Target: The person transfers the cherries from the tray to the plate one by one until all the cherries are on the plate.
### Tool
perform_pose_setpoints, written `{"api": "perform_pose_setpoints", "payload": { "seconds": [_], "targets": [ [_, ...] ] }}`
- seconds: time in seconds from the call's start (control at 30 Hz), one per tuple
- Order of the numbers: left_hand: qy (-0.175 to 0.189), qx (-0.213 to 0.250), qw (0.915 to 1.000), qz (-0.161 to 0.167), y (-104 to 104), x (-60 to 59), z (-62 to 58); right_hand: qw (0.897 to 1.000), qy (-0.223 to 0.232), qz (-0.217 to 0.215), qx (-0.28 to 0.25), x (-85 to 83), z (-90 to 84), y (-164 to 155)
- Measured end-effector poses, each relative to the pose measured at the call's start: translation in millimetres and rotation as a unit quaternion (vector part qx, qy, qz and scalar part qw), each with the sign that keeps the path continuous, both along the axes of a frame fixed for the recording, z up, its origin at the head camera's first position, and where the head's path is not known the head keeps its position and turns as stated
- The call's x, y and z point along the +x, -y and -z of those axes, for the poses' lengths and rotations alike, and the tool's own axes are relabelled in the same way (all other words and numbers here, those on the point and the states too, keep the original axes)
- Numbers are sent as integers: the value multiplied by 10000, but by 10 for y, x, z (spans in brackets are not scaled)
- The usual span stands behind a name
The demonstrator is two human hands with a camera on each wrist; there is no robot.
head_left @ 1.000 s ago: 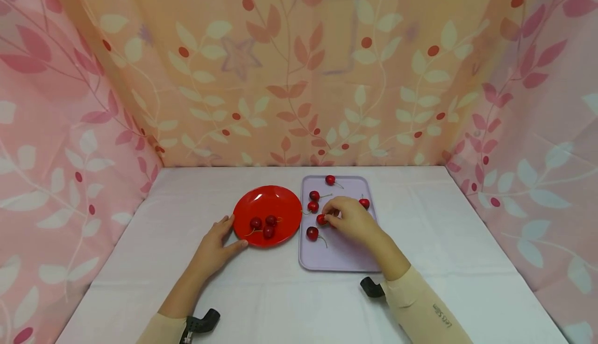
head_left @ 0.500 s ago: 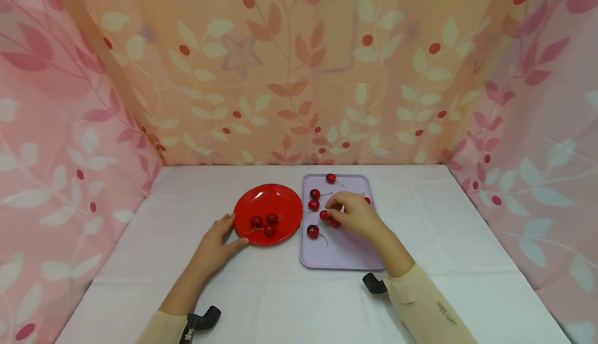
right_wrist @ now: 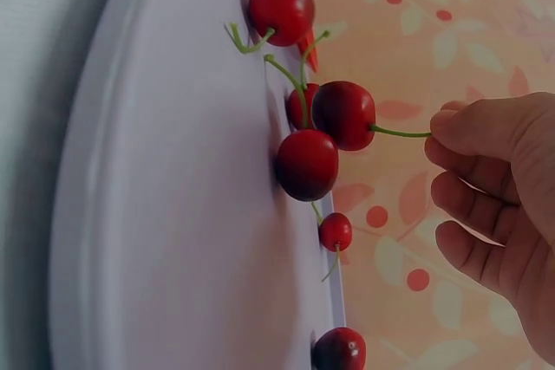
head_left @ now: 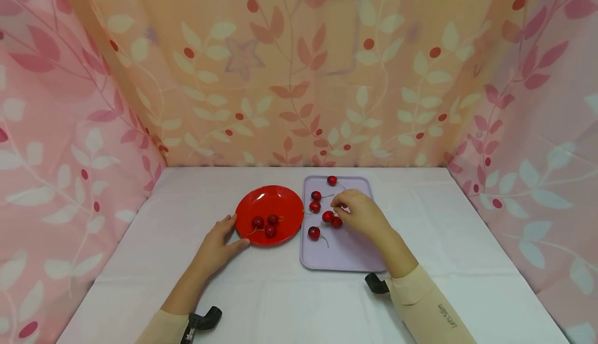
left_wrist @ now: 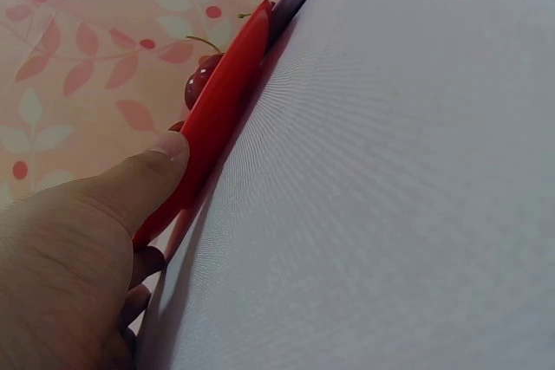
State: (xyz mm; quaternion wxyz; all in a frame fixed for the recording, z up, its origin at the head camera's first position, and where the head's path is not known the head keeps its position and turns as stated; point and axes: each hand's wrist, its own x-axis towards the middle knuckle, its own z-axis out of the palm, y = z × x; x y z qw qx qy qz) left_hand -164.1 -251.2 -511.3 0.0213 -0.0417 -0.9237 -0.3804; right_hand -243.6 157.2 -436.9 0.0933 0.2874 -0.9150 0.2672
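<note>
Pinching the green stem of a glossy red cherry (right_wrist: 343, 113) with the right hand (head_left: 362, 213), lifted just above the flat lilac plastic tray (head_left: 348, 253) among other loose cherries. Steadying the round red plate (head_left: 269, 206) by its near rim, left hand (head_left: 216, 245) lying flat and relaxed, thumb pressed against the edge.

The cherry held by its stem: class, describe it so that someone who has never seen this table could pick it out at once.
Start at the lilac tray, right of the red plate. Near its middle, the right hand pinches one cherry by its green stem. The other tray cherries lie loose with their stems free; only this one has its stem between fingertips.
</note>
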Motion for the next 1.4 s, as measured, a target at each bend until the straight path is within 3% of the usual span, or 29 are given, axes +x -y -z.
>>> {"api": "perform_pose_setpoints", "payload": {
  "seconds": [0.33, 0.57, 0.87, 1.17, 1.4],
  "targets": [
    [86, -119, 9999, -63, 1, 9, 0, 9992, -119, 76, -386, 36, -98, -7],
    [19, -131, 9999, -105, 2, 3, 0, 9989, -22, 210, -430, 19, -150, 27],
    [-4, -212, 9998, -48, 17, 9, 9, 9988, -91, 83, -477, -27, -164, 54],
    [-8, -222, 9997, -55, 38, 10, 7, 9976, 234, -133, -643, -42, -202, 243],
    [34, -128, 9999, -19, 15, -4, 4, 9904, 884, -44, -1065, -55, -241, 360]
  ]
}}
